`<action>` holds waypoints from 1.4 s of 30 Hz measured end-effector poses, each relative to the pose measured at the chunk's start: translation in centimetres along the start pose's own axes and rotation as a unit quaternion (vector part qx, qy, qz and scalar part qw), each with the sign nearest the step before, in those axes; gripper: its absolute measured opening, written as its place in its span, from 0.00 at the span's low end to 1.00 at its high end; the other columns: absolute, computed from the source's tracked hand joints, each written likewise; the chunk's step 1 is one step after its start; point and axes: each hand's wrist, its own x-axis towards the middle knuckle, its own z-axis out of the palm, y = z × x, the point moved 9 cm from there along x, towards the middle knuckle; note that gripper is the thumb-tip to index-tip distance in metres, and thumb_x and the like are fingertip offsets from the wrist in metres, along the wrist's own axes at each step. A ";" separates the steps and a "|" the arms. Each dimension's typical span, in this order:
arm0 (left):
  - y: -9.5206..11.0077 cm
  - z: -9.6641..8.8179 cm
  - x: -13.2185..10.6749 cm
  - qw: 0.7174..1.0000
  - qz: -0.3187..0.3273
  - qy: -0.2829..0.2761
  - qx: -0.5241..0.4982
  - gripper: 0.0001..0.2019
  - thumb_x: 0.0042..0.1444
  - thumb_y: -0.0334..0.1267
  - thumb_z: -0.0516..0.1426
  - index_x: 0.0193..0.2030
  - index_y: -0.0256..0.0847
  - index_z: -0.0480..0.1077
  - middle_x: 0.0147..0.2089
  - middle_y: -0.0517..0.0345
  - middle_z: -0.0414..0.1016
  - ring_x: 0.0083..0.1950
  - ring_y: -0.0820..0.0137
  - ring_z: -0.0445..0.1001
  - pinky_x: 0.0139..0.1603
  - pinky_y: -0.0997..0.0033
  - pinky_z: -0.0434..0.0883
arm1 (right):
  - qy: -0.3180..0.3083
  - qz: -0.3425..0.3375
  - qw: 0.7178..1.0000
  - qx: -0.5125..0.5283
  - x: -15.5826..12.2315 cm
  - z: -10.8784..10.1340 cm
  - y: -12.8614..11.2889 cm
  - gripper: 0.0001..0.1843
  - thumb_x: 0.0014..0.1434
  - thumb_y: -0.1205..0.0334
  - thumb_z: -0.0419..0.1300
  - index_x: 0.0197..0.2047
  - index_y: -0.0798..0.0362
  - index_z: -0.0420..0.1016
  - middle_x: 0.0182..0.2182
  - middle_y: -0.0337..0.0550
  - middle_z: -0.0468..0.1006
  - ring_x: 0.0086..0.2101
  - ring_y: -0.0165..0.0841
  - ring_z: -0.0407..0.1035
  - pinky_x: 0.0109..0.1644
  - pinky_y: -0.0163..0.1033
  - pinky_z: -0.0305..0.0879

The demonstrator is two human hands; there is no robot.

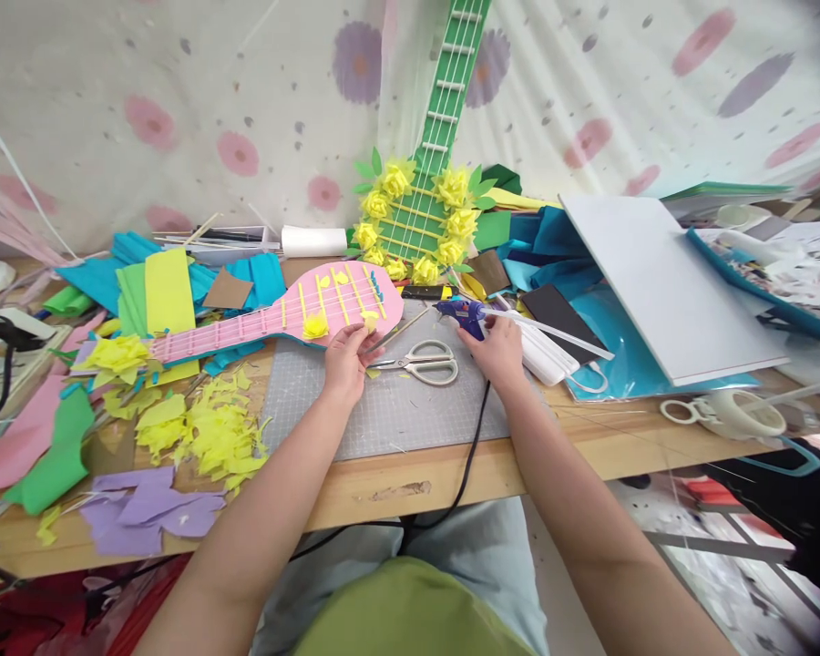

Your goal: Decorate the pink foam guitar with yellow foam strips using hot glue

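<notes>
My left hand [345,363] is closed in a pinch at the lower edge of the pink paper guitar [299,305]. A small yellow paper piece [371,322] shows at its fingertips. My right hand [497,350] grips a blue glue gun [462,314], its nozzle pointing left and a long white glue stick running out behind. Between my hands lie scissors with pale handles [435,363], on a grey cutting mat [389,428]. A thin stick [406,325] slants from near my left fingers toward the nozzle. Yellow paper flowers and strips decorate the pink guitar.
A green paper guitar [416,214] with yellow roses leans against the curtain. Yellow scraps [222,428] and purple paper [154,510] lie at left. A white board [670,292], blue paper and a tape dispenser [731,415] are at right. A black cord [475,446] crosses the table's front edge.
</notes>
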 end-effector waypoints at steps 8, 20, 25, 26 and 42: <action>0.3 0.4 0.5 0.997 -0.006 -0.024 -0.066 0.07 0.46 0.32 0.62 0.34 0.41 0.69 0.31 0.62 0.74 0.33 0.79 0.74 0.30 0.83 0.69 | -0.159 -0.082 0.983 0.046 -3.7 -0.3 -5.7 0.10 0.52 0.54 0.59 0.27 0.50 0.65 0.30 0.44 0.73 0.35 0.37 0.67 0.40 0.41 0.60; 0.0 0.7 0.7 0.985 -0.028 -0.073 -0.156 0.09 0.42 0.31 0.65 0.32 0.41 0.73 0.29 0.65 0.74 0.28 0.83 0.70 0.29 0.83 0.66 | -0.181 -0.011 0.820 0.543 -5.4 4.1 -16.6 0.12 0.48 0.53 0.59 0.33 0.50 0.67 0.31 0.39 0.75 0.31 0.29 0.68 0.37 0.37 0.67; 0.2 0.9 0.6 0.987 -0.007 -0.079 -0.139 0.12 0.40 0.34 0.66 0.34 0.41 0.73 0.33 0.63 0.75 0.32 0.81 0.71 0.31 0.82 0.66 | -0.151 0.018 0.791 0.592 -5.3 4.1 -16.9 0.09 0.47 0.57 0.60 0.30 0.52 0.66 0.27 0.35 0.72 0.28 0.27 0.67 0.36 0.35 0.66; 0.3 0.9 0.5 0.990 0.000 -0.078 -0.120 0.12 0.40 0.35 0.66 0.34 0.42 0.73 0.33 0.63 0.75 0.32 0.80 0.71 0.31 0.82 0.66 | -0.149 0.023 0.787 0.598 -5.1 4.2 -16.8 0.09 0.47 0.57 0.60 0.29 0.52 0.66 0.26 0.34 0.72 0.28 0.26 0.67 0.36 0.34 0.66; 11.0 1.9 3.0 0.613 0.300 -0.193 0.705 0.14 0.55 0.44 0.51 0.39 0.40 0.74 0.46 0.52 0.76 0.49 0.63 0.71 0.51 0.64 0.67 | -0.318 0.057 0.774 0.544 -2.4 5.7 -15.7 0.06 0.51 0.72 0.58 0.27 0.54 0.65 0.21 0.34 0.72 0.24 0.22 0.68 0.35 0.31 0.67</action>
